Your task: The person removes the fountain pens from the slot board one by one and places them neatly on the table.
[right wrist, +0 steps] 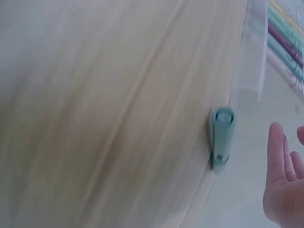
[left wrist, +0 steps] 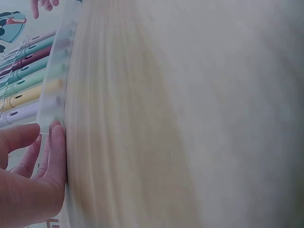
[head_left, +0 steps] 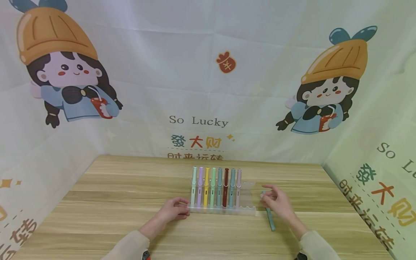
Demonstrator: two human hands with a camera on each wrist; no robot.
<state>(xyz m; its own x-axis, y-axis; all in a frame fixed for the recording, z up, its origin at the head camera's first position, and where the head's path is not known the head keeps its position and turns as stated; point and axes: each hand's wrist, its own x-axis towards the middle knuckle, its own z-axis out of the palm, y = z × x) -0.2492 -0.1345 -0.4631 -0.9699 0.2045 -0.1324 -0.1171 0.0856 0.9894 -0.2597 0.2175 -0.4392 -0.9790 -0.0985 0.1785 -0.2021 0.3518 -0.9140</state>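
A clear pen stand [head_left: 224, 210] holds a row of several capped pens, among them a yellow pen [head_left: 206, 191] and a dark red pen [head_left: 225, 191]. My left hand [head_left: 172, 211] grips the stand's left end, with the thumb and fingertips at its corner in the left wrist view. To the right of the stand, a loose teal pen [head_left: 271, 220] lies on the table. Over its far end is my right hand [head_left: 279, 204], fingers loosely extended. The right wrist view shows this pen end-on, apart from the fingers [right wrist: 275, 152].
The wooden table [head_left: 107, 202] carries the stand near its middle. Printed cloth walls [head_left: 156, 79] with cartoon figures and lettering enclose the back and sides. The stand's right part has bare slots beside the pale mauve pen [head_left: 238, 191].
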